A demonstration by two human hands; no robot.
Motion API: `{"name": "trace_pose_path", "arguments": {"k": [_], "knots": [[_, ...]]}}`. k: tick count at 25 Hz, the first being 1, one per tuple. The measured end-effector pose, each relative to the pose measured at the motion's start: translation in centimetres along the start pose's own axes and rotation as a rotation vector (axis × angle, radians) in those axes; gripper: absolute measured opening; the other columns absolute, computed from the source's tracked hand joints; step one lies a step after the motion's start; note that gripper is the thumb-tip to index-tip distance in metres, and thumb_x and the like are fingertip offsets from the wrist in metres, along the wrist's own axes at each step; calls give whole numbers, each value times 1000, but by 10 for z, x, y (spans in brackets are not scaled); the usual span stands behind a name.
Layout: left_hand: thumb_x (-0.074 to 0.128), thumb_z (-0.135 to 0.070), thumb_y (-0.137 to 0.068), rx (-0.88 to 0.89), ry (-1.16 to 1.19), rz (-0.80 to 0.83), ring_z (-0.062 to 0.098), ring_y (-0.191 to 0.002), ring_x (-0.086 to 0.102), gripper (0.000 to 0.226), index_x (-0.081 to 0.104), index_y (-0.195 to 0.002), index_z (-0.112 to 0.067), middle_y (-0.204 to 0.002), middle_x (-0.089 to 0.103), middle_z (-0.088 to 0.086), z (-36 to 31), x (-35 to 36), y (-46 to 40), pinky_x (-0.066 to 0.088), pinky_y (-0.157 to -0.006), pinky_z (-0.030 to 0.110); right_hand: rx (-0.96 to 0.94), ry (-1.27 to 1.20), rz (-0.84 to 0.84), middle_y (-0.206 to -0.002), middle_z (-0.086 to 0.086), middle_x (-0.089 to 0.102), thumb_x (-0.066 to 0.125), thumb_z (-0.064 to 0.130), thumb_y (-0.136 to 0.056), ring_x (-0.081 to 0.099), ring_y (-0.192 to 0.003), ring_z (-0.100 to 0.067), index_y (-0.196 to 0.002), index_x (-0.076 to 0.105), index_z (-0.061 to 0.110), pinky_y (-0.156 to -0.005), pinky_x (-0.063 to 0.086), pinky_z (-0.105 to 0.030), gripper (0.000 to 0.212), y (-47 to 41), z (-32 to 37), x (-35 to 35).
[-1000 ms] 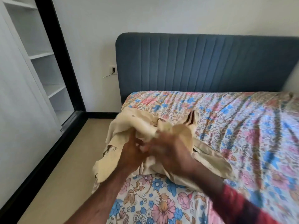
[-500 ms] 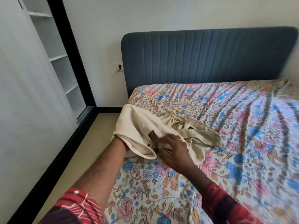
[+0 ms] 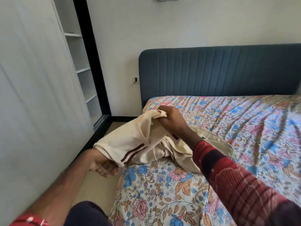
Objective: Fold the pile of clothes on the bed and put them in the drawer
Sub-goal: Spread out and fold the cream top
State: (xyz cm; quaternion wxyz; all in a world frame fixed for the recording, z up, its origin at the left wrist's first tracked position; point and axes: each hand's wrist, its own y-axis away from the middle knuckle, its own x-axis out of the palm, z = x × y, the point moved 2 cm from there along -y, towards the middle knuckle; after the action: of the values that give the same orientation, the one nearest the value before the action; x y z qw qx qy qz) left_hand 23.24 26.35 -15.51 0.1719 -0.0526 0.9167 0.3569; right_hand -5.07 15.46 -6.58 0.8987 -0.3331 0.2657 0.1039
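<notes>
A cream garment [image 3: 143, 144] with two dark brown stripes lies bunched at the left edge of the bed [image 3: 162, 193], partly lifted off the floral sheet. My right hand [image 3: 169, 119] grips a gathered end of the garment and holds it up over the bed. My left hand [image 3: 104, 166] is out over the floor just below the garment's lower hem. Its palm faces up, its fingers are loosely curled, and the fingertips are at the hem's edge. No drawer is in view.
A blue padded headboard [image 3: 219, 70] stands behind the bed. A white wardrobe door [image 3: 37, 95] fills the left side, with open shelves [image 3: 81, 69] and a black frame [image 3: 92, 62] beyond it. A narrow strip of beige floor [image 3: 96, 185] runs between wardrobe and bed.
My left arm, which was inside the garment, has come out at the hem. My right hand has raised a gathered end, and the brown stripes now show.
</notes>
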Motion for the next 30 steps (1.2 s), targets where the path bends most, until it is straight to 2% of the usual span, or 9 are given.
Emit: {"name": "trace_pose_path", "arguments": {"k": [4,7,8,10,15,21,26,28,30], "knots": [[50,-39,-105,-39,-485,152,25,-74,74,42,69,-106,-2,-88,77,14,10,-7,46,63,-81,46,159,62,162,-61,1,50,63,42,-81,48,-60,-15,-59,54,15,-51,37,-29,36,-38,48,-25],[53,-43,-103,402,190,82,31,-86,71,41,66,-118,-6,-94,73,16,-38,6,66,54,-92,67,362,-92,195,-75,-6,64,69,25,-87,61,-67,-22,-77,65,9,-57,46,-28,19,-54,63,-33],[55,-56,-98,540,394,133,32,-96,71,50,62,-125,-14,-105,73,15,-59,17,76,54,-92,65,420,-182,186,-80,-10,68,69,22,-87,65,-70,-25,-86,67,5,-59,50,-29,17,-57,68,-34],[70,-69,-79,703,322,122,27,-107,70,68,53,-131,-29,-122,71,8,-94,48,98,53,-94,59,487,-320,128,-86,-15,70,68,18,-84,68,-74,-29,-97,69,-1,-63,53,-34,23,-59,76,-35],[98,-47,-53,881,133,-334,14,-110,53,117,24,-142,-26,-130,49,-9,-126,128,120,46,-94,34,540,-371,-29,-95,-15,74,72,23,-80,74,-83,-31,-102,70,4,-68,60,-40,29,-51,90,-58],[80,-12,-84,992,191,-675,25,-89,68,35,62,-114,-17,-99,68,3,-130,74,118,52,-67,26,349,-186,-66,-89,-14,73,75,24,-83,72,-79,-26,-95,71,1,-72,59,-43,27,-51,100,-147],[66,-7,-94,1123,505,-354,15,-71,63,32,75,-75,-32,-79,67,-4,-173,-15,189,50,-61,25,38,81,300,-104,-13,72,74,12,-86,65,-93,-19,-113,70,2,-88,53,-42,29,-38,130,-240],[65,-9,-93,1174,480,-108,13,-64,65,16,76,-90,-20,-85,69,6,-198,-28,232,54,-55,23,29,-30,331,-101,-10,72,65,-4,-93,68,-88,-16,-112,68,2,-79,57,-32,20,-28,155,-276],[66,-20,-89,1150,335,64,15,-77,69,30,72,-116,-8,-103,71,14,-218,-43,268,59,-66,26,20,-180,368,-103,-11,72,62,-7,-90,70,-85,-17,-115,64,1,-70,60,-27,27,-17,185,-314]]}}
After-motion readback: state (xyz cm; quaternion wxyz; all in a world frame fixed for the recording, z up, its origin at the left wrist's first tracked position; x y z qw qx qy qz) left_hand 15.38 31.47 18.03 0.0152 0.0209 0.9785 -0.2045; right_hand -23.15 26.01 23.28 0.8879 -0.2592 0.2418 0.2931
